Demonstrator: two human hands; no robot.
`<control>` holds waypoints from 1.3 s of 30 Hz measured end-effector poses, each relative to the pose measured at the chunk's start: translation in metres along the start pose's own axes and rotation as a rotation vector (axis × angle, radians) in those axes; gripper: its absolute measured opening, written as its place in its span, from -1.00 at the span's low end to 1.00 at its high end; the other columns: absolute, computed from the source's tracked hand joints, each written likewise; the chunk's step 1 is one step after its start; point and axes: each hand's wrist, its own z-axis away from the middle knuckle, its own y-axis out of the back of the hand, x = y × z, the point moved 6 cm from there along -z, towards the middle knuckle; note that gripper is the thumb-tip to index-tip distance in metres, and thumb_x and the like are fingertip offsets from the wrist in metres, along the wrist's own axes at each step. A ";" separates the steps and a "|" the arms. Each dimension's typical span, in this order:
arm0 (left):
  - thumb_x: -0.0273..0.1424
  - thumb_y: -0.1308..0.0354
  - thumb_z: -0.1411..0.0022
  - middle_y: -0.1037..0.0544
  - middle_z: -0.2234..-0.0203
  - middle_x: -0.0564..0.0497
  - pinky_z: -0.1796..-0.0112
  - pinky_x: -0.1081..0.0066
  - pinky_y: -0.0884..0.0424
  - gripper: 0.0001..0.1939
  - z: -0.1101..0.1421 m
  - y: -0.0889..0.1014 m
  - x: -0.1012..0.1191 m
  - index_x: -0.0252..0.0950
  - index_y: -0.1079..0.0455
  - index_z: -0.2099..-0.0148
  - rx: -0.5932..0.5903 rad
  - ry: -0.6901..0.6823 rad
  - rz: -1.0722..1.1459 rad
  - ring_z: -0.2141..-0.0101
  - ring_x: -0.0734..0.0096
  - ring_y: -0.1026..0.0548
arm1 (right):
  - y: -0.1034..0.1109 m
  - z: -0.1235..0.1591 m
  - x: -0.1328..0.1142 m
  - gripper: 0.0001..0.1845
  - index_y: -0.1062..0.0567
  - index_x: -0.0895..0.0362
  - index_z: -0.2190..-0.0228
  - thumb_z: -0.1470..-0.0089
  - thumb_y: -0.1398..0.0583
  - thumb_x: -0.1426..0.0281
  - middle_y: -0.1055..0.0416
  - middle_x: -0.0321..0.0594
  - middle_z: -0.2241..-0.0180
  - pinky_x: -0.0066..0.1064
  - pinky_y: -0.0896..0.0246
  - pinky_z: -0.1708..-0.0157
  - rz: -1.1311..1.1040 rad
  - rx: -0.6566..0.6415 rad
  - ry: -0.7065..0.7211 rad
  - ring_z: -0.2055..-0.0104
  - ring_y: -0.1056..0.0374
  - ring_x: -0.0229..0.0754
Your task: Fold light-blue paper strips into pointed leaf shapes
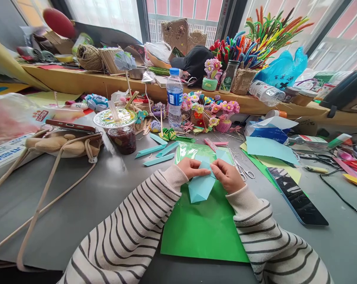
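Two hands hold one piece of folded blue paper up in the middle. The left hand has its thumb laid flat along the paper's left side, near the top. The right hand pinches the top right side with its thumb and fingers. The tips of the two hands are close together, with only a little paper between them. The wider end of the paper sticks out below the hands, toward the person, and has a bent tip at the bottom. Under it is a big green sheet on the gray bench. I cannot tell if the blue paper touches the sheet.

Past the left hand, off to the left, lie some blue folded strips. Small scissors lie just to the right of the right hand. More to the right is a phone, and past it a flat blue paper sheet sits on top of green and yellow paper. A water bottle with a blue cap and a cup with a dark drink stand farther back.
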 end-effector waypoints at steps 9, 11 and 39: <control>-0.23 -0.21 0.30 -0.41 0.62 0.02 0.55 0.48 -0.23 -0.61 -0.003 0.000 -0.001 -0.44 -0.39 0.41 -0.021 -0.011 0.021 0.58 0.50 -0.33 | -0.001 -0.002 -0.003 -0.65 -0.02 0.11 0.74 0.02 0.10 0.27 0.08 -0.40 0.74 -0.51 0.14 0.64 0.246 0.073 0.074 0.68 0.10 -0.36; -0.23 -0.21 0.30 -0.41 0.62 0.02 0.54 0.48 -0.23 -0.61 -0.003 0.000 -0.002 -0.43 -0.39 0.41 -0.013 -0.012 0.026 0.58 0.50 -0.33 | 0.000 -0.001 -0.001 -0.62 -0.01 0.11 0.75 0.02 0.09 0.24 0.08 -0.40 0.75 -0.51 0.15 0.65 0.249 0.107 0.069 0.68 0.10 -0.36; -0.31 -0.21 0.26 -0.40 0.53 0.03 0.42 0.47 -0.22 -0.67 -0.003 -0.001 0.002 -0.41 -0.33 0.40 -0.012 -0.081 0.160 0.48 0.52 -0.33 | 0.002 0.001 0.010 -0.72 -0.34 0.18 0.58 0.18 -0.09 0.19 -0.17 -0.35 0.69 -0.51 -0.03 0.68 -0.364 0.062 -0.169 0.66 -0.11 -0.36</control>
